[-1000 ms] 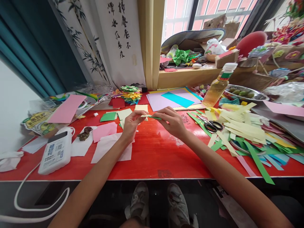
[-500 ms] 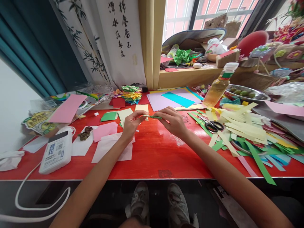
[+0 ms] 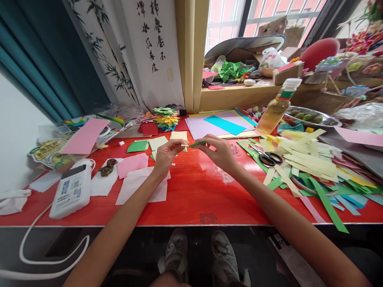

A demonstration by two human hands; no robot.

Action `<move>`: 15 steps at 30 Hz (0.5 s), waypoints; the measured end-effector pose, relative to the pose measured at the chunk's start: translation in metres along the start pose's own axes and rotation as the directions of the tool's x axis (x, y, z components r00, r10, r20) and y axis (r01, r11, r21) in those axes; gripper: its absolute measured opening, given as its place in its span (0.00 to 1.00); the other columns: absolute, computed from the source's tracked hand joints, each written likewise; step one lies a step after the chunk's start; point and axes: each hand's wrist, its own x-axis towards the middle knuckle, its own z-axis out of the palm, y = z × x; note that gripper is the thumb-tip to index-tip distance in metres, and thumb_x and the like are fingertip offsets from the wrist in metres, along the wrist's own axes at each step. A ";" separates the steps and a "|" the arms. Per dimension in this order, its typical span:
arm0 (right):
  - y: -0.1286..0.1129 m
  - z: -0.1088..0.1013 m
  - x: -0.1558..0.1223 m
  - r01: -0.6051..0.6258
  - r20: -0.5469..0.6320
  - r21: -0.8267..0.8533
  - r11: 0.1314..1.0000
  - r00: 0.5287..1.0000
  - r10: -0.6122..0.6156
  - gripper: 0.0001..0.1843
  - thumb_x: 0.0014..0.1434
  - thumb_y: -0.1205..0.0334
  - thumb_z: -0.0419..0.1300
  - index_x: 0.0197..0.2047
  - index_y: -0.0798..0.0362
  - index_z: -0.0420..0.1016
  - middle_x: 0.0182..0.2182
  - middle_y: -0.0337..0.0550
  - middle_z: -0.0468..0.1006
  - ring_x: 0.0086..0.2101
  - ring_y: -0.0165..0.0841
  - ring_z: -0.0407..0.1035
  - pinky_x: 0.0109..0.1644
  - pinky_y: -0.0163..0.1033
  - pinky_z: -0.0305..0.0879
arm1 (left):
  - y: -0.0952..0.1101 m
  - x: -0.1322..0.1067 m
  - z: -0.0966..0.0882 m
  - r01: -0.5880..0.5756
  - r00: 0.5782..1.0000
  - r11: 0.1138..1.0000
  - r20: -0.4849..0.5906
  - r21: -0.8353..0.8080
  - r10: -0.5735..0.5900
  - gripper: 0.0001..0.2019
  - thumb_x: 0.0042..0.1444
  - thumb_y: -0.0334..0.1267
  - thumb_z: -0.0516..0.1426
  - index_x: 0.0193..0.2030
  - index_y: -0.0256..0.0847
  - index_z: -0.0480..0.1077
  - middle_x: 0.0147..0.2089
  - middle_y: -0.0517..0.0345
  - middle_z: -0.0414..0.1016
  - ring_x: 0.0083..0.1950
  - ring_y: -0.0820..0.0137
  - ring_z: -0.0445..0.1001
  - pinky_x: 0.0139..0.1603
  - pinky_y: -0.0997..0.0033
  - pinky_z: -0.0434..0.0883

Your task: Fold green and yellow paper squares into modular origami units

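My left hand and my right hand meet above the middle of the red table. Both pinch a small folded green paper piece between thumb and fingertips, the left at its pale left end, the right at its green right end. The piece is held a little above the table top. Cut squares of pale yellow and green paper lie just behind my left hand. White and pink sheets lie under my left wrist.
Black-handled scissors lie right of my right hand beside a heap of yellow, green and blue paper strips. A bottle of yellow liquid, stacked coloured sheets, folded paper flowers and a white power bank with cable surround the work spot.
My right hand has shifted slightly left and up, and the green piece has turned a little between my fingers. My left hand has hardly moved.
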 end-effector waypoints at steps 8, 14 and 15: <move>0.001 -0.002 0.001 -0.105 0.049 0.082 0.991 0.994 0.101 0.07 0.57 0.63 0.55 0.33 0.54 0.74 0.25 0.39 0.67 0.27 0.27 0.60 0.31 0.33 0.56 | 0.002 0.000 0.001 0.003 1.000 1.000 0.007 -0.007 -0.003 0.07 0.49 0.40 0.58 0.33 0.42 0.74 0.37 0.57 0.74 0.41 0.68 0.70 0.41 0.69 0.65; 0.002 -0.004 0.003 -0.153 0.089 0.126 0.980 0.986 0.142 0.08 0.55 0.63 0.55 0.28 0.56 0.71 0.22 0.37 0.66 0.25 0.26 0.59 0.30 0.33 0.54 | 0.002 -0.001 0.000 0.002 1.000 1.000 0.019 -0.003 -0.002 0.07 0.49 0.40 0.58 0.34 0.42 0.73 0.39 0.56 0.74 0.41 0.67 0.70 0.43 0.67 0.65; 0.002 -0.004 0.003 -0.160 0.090 0.131 0.978 0.985 0.149 0.08 0.55 0.63 0.56 0.27 0.56 0.71 0.21 0.37 0.65 0.25 0.26 0.58 0.30 0.33 0.54 | 0.002 -0.001 0.000 0.000 1.000 1.000 0.021 0.001 0.000 0.07 0.49 0.40 0.58 0.34 0.42 0.74 0.39 0.56 0.74 0.42 0.67 0.70 0.44 0.67 0.65</move>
